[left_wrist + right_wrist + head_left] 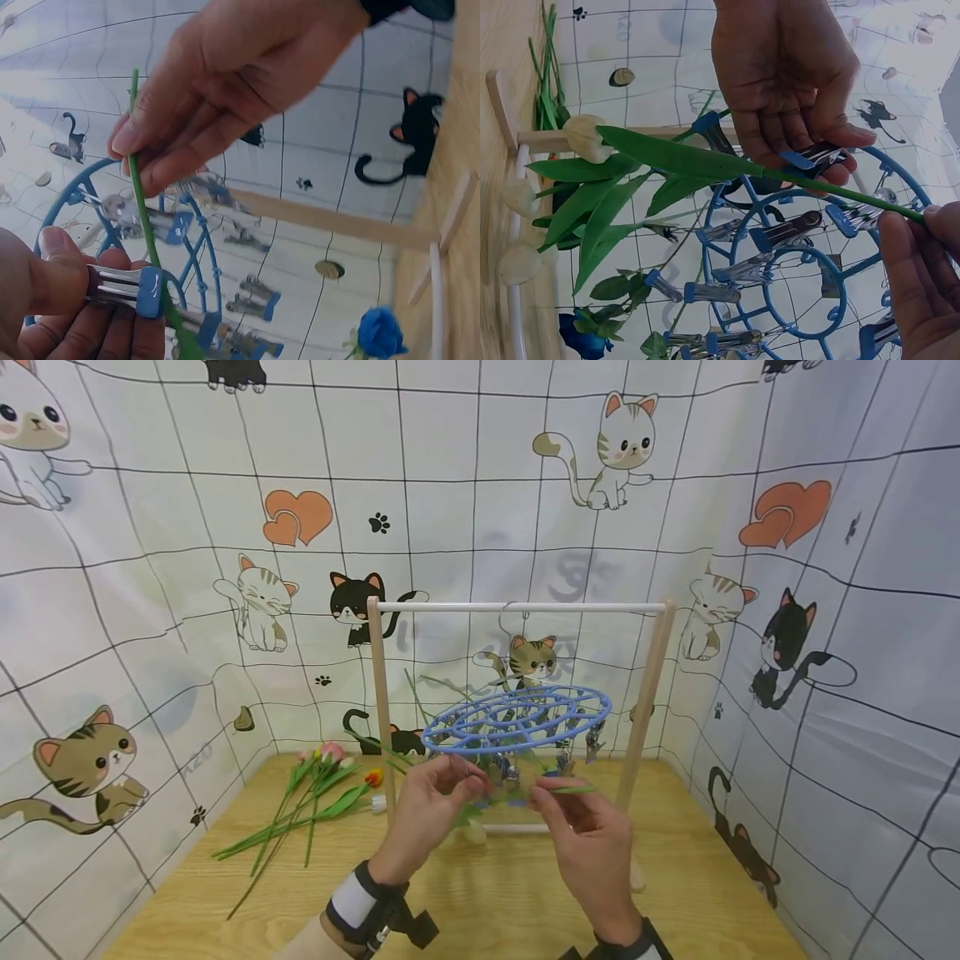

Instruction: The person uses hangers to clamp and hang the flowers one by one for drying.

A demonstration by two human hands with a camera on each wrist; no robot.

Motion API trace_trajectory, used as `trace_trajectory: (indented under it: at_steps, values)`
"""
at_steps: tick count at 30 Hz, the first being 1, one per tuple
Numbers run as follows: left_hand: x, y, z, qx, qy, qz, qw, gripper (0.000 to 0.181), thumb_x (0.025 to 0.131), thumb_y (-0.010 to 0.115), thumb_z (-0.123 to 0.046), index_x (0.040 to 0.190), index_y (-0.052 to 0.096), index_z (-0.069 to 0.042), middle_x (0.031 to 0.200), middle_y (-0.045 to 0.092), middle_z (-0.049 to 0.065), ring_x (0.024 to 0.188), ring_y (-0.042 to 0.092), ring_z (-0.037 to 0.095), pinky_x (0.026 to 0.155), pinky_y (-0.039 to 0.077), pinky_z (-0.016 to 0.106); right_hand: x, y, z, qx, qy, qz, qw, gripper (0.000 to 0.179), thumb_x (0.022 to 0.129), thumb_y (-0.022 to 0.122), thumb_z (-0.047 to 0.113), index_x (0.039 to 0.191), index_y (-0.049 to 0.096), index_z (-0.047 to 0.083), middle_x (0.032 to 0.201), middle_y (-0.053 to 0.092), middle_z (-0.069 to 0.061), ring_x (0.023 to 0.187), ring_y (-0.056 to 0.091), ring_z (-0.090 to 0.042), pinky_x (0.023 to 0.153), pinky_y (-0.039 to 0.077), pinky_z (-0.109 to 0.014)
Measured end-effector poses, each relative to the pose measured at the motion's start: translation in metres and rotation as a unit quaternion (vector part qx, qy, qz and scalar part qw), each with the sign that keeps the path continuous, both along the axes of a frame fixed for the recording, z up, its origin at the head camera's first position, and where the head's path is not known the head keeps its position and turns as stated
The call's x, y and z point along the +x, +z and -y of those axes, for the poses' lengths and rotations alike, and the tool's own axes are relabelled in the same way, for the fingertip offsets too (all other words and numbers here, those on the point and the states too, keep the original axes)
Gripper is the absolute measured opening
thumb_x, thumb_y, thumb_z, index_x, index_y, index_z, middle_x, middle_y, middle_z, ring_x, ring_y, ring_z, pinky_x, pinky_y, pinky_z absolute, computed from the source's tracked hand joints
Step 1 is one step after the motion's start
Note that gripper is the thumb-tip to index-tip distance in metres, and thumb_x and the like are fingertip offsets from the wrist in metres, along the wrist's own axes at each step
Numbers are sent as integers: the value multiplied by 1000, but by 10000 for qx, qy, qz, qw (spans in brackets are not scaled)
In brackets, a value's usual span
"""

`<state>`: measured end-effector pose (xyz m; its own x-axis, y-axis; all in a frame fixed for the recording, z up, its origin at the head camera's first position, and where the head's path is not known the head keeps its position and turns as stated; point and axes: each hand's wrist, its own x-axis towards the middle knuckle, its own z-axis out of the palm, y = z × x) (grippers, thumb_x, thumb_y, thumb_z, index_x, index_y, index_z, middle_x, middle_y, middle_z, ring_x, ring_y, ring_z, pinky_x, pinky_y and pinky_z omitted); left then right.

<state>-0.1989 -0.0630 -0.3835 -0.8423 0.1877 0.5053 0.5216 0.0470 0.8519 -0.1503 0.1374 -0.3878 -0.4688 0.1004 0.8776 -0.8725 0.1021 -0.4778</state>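
A blue round clip hanger (517,750) with several metal clips dangles ahead of both hands. My left hand (423,810) pinches one blue-tipped clip (120,289) between thumb and fingers. Against that clip's tip passes the green stem of a white tulip (586,139). My right hand (592,847) pinches the stem near its end, between thumb and fingertips. The tulip's long leaf (675,154) and flower head stretch away beyond the left hand in the right wrist view. Other white tulips (519,262) and a blue rose (379,332) hang below the hanger.
A wooden stand (380,693) with a white top bar (450,607) carries the hanger by a hook. Several tulips (322,785) with long stems lie on the wooden table (187,902) at left. Cat-patterned cloth (465,435) surrounds the table.
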Motion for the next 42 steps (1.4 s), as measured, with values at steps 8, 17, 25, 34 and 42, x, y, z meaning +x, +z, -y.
trace_trajectory:
  at_steps: [8, 17, 25, 34, 42]
  values:
    - [-4, -6, 0, 502, -746, 653, 9938, 22, 97, 69, -24, 105, 68, -4, 101, 72, 15, 99, 68, 31, 90, 54, 43, -8, -9, 0, -132, 249, 42, 9996, 29, 87, 66, -19, 111, 69, -2, 98, 68, -27, 78, 71, -34, 70, 59, -33]
    - [-5, -6, 1, 314, -776, 1067, 9908, 31, 99, 66, -30, 115, 66, -3, 107, 72, 12, 105, 66, 27, 95, 52, 40, -5, -4, 0, -190, 295, 56, 9994, 29, 87, 65, -20, 111, 68, -4, 97, 68, -28, 76, 70, -37, 70, 59, -36]
    - [-7, -10, 3, 226, -1156, 822, 9896, 27, 103, 62, -30, 117, 64, -8, 114, 70, 12, 110, 64, 28, 98, 49, 51, 1, -1, -1, 3, 151, 136, 9998, 29, 87, 66, -19, 111, 68, -3, 100, 69, -22, 78, 70, -36, 70, 59, -30]
    - [-13, -20, 5, -177, -1039, 549, 9929, 35, 103, 61, -32, 126, 62, -6, 119, 69, 7, 112, 63, 24, 99, 49, 41, -3, -11, -6, 134, 293, 332, 9989, 30, 86, 68, -17, 115, 65, -8, 106, 66, -27, 87, 70, -36, 75, 59, -30]
    - [-10, -23, 9, -550, -836, 477, 9938, 40, 103, 59, -40, 137, 57, -19, 130, 65, -2, 119, 60, 15, 102, 47, 36, -3, -19, -11, 284, 206, 925, 9951, 27, 90, 71, -8, 116, 66, -4, 106, 68, -21, 93, 70, -32, 78, 58, -33]
